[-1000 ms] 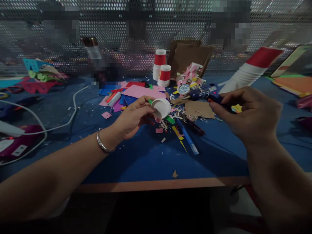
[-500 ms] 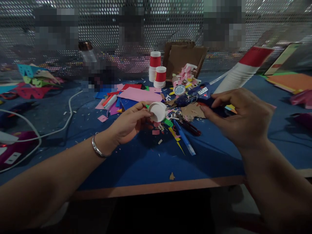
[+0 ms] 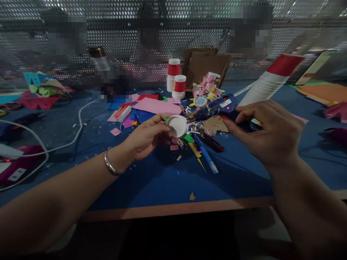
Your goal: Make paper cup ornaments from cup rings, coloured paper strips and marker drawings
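Note:
My left hand (image 3: pixel 148 139) pinches a small white paper cup (image 3: pixel 178 127) by its rim, its open mouth turned towards me. A bit of green paper (image 3: pixel 166 119) shows behind the cup's rim. My right hand (image 3: pixel 271 131) is closed around a dark blue hot glue gun (image 3: pixel 213 111) with a lit red light. The gun's nozzle points left and lies close beside the cup's right edge; whether they touch, I cannot tell. Under the cup lie paper scraps, a blue pen (image 3: pixel 205 153) and a dark-handled tool (image 3: pixel 214 142), possibly scissors.
Stacked red-and-white paper cups (image 3: pixel 173 74) stand at the back, with a tilted longer stack (image 3: pixel 273 79) at right. Pink paper (image 3: pixel 158 105), cardboard (image 3: pixel 207 68) and a pink paper craft (image 3: pixel 210 85) lie around. A white cable (image 3: pixel 80 119) crosses the left side.
The view has shifted slightly, so everything sits a little lower and to the right. Both hands keep their holds, with the cup and glue gun almost still.

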Demonstrator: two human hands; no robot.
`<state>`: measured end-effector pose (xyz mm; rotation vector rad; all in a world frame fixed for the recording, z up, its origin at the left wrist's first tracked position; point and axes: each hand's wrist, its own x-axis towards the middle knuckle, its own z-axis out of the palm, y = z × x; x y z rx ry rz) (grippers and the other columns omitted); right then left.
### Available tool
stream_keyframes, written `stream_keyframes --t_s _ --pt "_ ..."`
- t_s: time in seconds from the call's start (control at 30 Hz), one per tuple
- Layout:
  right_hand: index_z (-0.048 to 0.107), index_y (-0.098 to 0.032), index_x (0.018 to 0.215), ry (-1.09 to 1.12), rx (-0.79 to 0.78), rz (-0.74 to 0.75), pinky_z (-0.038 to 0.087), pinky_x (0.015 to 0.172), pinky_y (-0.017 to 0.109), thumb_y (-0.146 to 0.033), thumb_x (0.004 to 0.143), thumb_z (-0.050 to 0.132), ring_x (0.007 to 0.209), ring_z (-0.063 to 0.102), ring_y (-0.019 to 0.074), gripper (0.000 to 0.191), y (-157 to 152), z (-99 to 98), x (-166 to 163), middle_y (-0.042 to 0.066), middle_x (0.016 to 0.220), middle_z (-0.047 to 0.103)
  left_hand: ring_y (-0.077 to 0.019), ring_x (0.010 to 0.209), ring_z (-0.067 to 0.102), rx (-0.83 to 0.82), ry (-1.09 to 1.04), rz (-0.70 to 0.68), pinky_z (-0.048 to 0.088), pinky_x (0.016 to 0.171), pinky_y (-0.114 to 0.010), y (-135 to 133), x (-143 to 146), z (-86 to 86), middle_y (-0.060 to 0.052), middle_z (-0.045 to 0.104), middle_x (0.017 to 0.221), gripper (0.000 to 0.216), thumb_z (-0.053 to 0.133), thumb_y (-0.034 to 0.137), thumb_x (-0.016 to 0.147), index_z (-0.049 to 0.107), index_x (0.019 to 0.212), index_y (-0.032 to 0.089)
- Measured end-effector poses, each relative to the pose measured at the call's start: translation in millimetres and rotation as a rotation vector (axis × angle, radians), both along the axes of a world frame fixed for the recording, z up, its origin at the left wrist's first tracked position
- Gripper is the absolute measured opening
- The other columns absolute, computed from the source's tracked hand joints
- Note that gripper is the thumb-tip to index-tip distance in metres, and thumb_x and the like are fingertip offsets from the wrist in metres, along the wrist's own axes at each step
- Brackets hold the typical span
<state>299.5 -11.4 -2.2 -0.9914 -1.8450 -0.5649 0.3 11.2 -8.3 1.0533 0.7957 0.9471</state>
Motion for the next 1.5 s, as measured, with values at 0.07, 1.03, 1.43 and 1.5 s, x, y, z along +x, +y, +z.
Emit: stream_keyframes --t_s 0.07,1.03,1.43,1.5 --pt "0.061 -0.024 0.078 -0.011 0.010 0.010 0.055 0.073 0.037 -0.026 0.087 0.080 0.079 0.074 0.0240 0.021 0.1 0.4 0.2 0.003 0.082 0.078 -0.0140 0.067 0.074 0.004 -0.009 -0.004 0.054 0.058 -0.022 0.4 -0.2 -0.9 0.001 0.076 0.077 0.025 0.079 0.017 0.078 0.068 0.100 0.020" --pt "0.060 -0.025 0.079 -0.097 0.026 0.015 0.051 0.066 0.035 -0.023 0.090 0.078 0.073 0.069 0.0221 0.021 0.4 2.1 2.9 0.002 0.077 0.073 -0.0137 0.068 0.071 0.049 0.048 0.071 0.051 0.058 -0.023 3.0 -1.2 -4.1 0.000 0.077 0.083 0.029 0.082 0.018 0.076 0.068 0.101 0.020" --pt "0.058 -0.029 0.080 -0.124 -0.050 -0.043 0.054 0.072 0.040 -0.027 0.095 0.073 0.079 0.069 0.0248 0.022 0.5 1.6 4.1 0.000 0.079 0.072 -0.0120 0.068 0.070 0.203 0.144 0.138 0.054 0.055 -0.022 -4.5 1.1 1.0 0.000 0.073 0.089 0.027 0.082 0.018 0.077 0.067 0.099 0.020" --pt "0.058 -0.028 0.079 -0.111 -0.048 -0.049 0.053 0.072 0.040 -0.027 0.094 0.074 0.078 0.068 0.0247 0.022 1.4 0.7 5.2 0.001 0.077 0.072 -0.0129 0.070 0.071 0.245 0.109 0.097 0.057 0.056 -0.023 -6.2 3.1 2.7 0.000 0.073 0.089 0.028 0.083 0.018 0.076 0.068 0.099 0.020"
